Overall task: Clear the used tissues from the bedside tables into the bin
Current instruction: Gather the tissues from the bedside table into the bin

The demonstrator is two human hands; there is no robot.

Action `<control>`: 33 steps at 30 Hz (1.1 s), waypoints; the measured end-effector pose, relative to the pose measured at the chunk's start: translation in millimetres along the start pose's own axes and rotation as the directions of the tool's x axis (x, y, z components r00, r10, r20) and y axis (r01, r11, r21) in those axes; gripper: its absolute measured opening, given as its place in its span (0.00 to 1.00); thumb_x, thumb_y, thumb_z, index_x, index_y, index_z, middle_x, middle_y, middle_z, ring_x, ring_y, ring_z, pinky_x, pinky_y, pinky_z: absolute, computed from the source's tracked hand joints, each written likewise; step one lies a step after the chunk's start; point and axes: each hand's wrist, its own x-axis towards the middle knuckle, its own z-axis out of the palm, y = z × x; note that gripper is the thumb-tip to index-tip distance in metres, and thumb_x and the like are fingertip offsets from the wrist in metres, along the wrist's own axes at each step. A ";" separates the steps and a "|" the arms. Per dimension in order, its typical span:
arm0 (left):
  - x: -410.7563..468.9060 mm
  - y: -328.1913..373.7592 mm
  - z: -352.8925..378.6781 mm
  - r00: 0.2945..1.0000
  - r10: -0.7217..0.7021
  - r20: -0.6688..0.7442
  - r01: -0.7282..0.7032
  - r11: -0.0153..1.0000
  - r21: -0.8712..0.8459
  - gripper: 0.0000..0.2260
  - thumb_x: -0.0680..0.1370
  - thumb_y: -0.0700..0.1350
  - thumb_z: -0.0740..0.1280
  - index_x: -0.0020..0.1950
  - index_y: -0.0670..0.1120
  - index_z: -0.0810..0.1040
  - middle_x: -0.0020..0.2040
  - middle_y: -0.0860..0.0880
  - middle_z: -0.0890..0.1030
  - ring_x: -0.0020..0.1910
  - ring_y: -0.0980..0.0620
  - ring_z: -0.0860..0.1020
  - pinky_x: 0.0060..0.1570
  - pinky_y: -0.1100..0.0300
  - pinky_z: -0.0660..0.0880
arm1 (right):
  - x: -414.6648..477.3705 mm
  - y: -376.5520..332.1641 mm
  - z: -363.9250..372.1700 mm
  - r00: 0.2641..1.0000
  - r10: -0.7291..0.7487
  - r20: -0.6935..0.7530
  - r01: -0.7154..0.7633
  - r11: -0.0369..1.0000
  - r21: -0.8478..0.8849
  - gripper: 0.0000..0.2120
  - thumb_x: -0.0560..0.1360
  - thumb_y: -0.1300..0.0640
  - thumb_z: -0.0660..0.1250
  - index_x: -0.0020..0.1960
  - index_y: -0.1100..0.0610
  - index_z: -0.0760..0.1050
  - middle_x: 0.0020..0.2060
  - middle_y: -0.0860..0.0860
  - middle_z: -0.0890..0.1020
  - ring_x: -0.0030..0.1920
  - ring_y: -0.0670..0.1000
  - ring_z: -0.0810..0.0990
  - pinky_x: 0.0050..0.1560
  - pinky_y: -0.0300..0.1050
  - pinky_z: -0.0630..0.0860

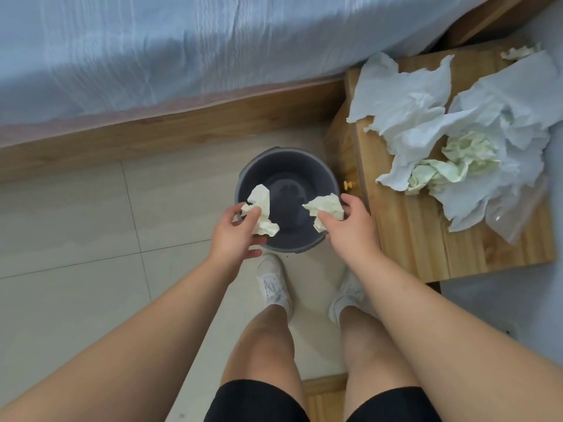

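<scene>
Head view, looking straight down: a person stands over a dark round bin (243,178) on a tiled floor, each hand holding a crumpled tissue above its mouth. The left hand (240,229), over the bin's near-left rim, pinches a cream tissue (262,210) between thumb and fingers. The right hand (347,226), over the near-right rim, has its fingers curled round a second cream tissue (324,207). The hands are apart, one to each side of the bin's opening, and neither wad has been let go. What shows of the bin's floor holds no paper.

Just right of the bin stands a wooden bedside table (411,239), its top strewn with large white tissues (405,108). Among them lies a twisted greenish-cream tissue (457,166), with a small scrap (518,52) at the corner farthest from the bin and a clear plastic bag (515,214) partly under the pile. Beyond the bin runs a bed (152,56) with a pale blue cover; on the bin's near side are the person's white shoes (272,284).

The paper looks featherweight, soft and easily torn, not slippery. By that judgement a loose pinch on any fold would carry it, and the wide sheets on the table would best be bunched from the middle before lifting. No brand, label or writing can be read anywhere in the frame
</scene>
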 end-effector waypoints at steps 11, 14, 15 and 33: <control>-42.7 32.4 29.1 0.999 0.048 0.002 -0.048 0.996 0.080 0.05 0.85 0.59 0.64 0.54 0.63 0.78 0.56 0.51 0.85 0.39 0.53 0.89 0.34 0.56 0.85 | -24.7 -1.9 -72.4 1.000 0.011 0.018 -0.010 0.998 -0.063 0.10 0.81 0.55 0.65 0.58 0.41 0.76 0.58 0.42 0.82 0.53 0.50 0.84 0.56 0.55 0.83; -54.1 51.5 65.1 0.989 0.145 0.035 -0.149 0.973 0.174 0.06 0.85 0.57 0.65 0.53 0.60 0.81 0.51 0.52 0.87 0.37 0.56 0.86 0.34 0.59 0.83 | -28.6 -14.4 -108.9 1.000 -0.014 0.006 0.014 1.000 -0.028 0.08 0.80 0.55 0.66 0.50 0.40 0.77 0.49 0.42 0.84 0.48 0.48 0.85 0.53 0.56 0.84; -57.4 58.9 79.0 0.980 0.190 0.060 -0.199 0.955 0.221 0.06 0.84 0.58 0.65 0.53 0.61 0.82 0.50 0.54 0.87 0.38 0.56 0.86 0.35 0.58 0.83 | -29.0 -20.7 -122.6 1.000 -0.026 0.011 0.026 1.000 -0.005 0.08 0.80 0.55 0.66 0.48 0.41 0.78 0.44 0.43 0.84 0.45 0.47 0.85 0.51 0.55 0.85; -50.4 151.1 263.0 0.750 0.573 0.332 -0.622 0.439 0.648 0.18 0.83 0.45 0.68 0.72 0.58 0.74 0.56 0.58 0.80 0.42 0.58 0.80 0.35 0.64 0.75 | 77.2 -28.1 -249.9 0.908 -0.385 0.164 0.384 0.610 -0.693 0.30 0.79 0.69 0.61 0.79 0.51 0.67 0.79 0.50 0.65 0.76 0.56 0.62 0.71 0.52 0.67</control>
